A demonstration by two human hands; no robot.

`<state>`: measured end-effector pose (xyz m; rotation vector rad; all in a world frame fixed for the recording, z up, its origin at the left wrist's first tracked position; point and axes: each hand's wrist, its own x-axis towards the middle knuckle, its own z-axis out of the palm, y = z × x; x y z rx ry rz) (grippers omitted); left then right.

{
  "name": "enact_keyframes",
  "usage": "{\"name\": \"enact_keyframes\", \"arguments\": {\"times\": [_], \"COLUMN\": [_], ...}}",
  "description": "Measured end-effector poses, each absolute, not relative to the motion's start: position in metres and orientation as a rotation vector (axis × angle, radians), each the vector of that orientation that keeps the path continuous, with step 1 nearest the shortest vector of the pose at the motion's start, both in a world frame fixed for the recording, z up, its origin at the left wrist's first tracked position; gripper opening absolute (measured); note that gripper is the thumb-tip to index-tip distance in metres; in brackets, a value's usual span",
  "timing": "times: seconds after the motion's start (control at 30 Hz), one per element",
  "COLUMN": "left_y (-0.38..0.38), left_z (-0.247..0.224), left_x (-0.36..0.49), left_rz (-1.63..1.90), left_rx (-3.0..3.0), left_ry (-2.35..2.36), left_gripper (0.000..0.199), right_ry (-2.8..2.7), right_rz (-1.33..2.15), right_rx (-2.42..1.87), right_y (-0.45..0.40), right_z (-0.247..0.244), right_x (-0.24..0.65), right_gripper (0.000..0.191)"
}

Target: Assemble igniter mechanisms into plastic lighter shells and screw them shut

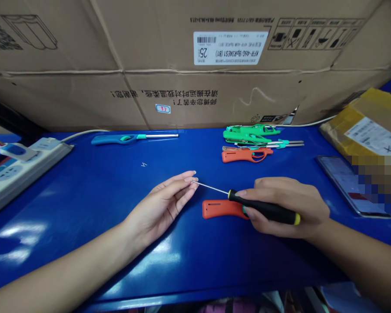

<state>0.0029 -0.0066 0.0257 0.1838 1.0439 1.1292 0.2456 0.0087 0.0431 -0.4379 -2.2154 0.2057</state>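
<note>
Your right hand (286,208): grip closed, wrapped around a black-handled screwdriver (267,211), with a yellow butt cap and a green collar near the shaft end. The handle lies roughly level with the tabletop, and the thin steel shaft (211,188) points left.

Your left hand (163,208): grip narrow, thumb and index fingertips (191,177) pinched at the shaft tip. Can't tell if anything small is held there.

An orange lighter body (215,209) lies flat on the blue tabletop (68,195), just under the screwdriver, with its right end hidden behind the handle and your fingers.

Farther out, toward the back edge:
- Green lighters (247,135), stacked, metal nozzles pointing right
- An orange lighter (246,155), just in front of them
- A teal lighter (117,139), well to the left

Your left side has a white power strip (19,169), with a white cable (84,132) running along the back. Your right side has a phone (352,187) lying face up, and a yellow parcel (365,126) with a white label, partly pixelated. A large cardboard carton (182,56) stands behind the tabletop, with a barcode label.
</note>
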Motion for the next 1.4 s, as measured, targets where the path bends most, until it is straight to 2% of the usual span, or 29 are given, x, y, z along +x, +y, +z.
{"name": "enact_keyframes", "arguments": {"times": [0.37,0.77,1.4], "left_y": [-0.005,-0.005,-0.006], "left_z": [0.026,0.023,0.026], "left_x": [0.006,0.005,0.004], "left_rz": [1.193,1.178,1.21], "left_rx": [0.191,0.248,0.246], "left_ry": [1.061,1.088,1.054], "left_gripper": [0.024,0.02,0.022], "right_ry": [-2.093,-1.844,-1.774], "right_rz": [0.238,0.487,0.5], "right_rx": [-0.667,-0.979,-0.913], "right_y": [0.002,0.009,0.009], "right_z": [0.039,0.034,0.033], "right_x": [0.241,0.243,0.239], "right_gripper": [0.019,0.011,0.014]}}
